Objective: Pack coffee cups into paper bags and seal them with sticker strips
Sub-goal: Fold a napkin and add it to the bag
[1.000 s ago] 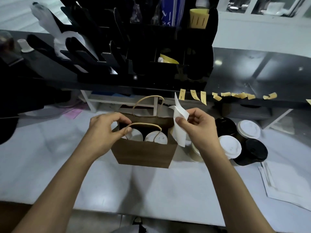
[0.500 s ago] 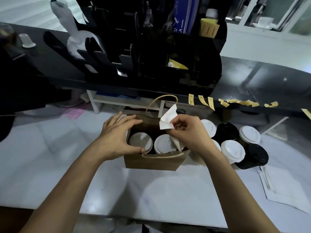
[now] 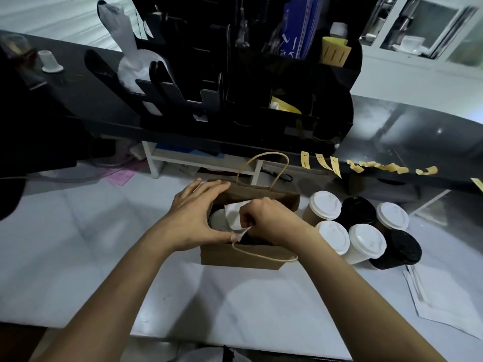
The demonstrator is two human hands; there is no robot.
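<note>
While my right hand (image 3: 266, 220) sits curled inside the mouth of the brown paper bag (image 3: 243, 257), its fingers pinch a white napkin (image 3: 234, 214) and hold it down among the contents. Left hand (image 3: 194, 215) is flat, fingers straight and together, lying over the bag's left rim with the thumb along the near edge; it grips nothing, just presses the opening wide. One white cup lid (image 3: 218, 220) shows inside the bag under the napkin, between the two hands; anything else in there is hidden by my right hand. Bag stands upright on the white counter (image 3: 91, 257), far handle (image 3: 262, 167) sticking up, near handle (image 3: 264, 256) flopped over the front face.

Just right of the bag, a cluster of six cups: four white-lidded cups (image 3: 367, 241) and two black-lidded cups (image 3: 401, 250), all upright, touching or nearly so. Further right, a stack of white paper sheets (image 3: 444, 304) lies flat on the counter. Behind, yellow sticker strips (image 3: 322, 163) hang in a row from the front edge of the dark raised shelf (image 3: 392, 121). On that shelf, a black organiser rack (image 3: 248, 100) holds white plastic bags (image 3: 130, 66) at left, blue packets and a yellow sleeve at the upper right.
</note>
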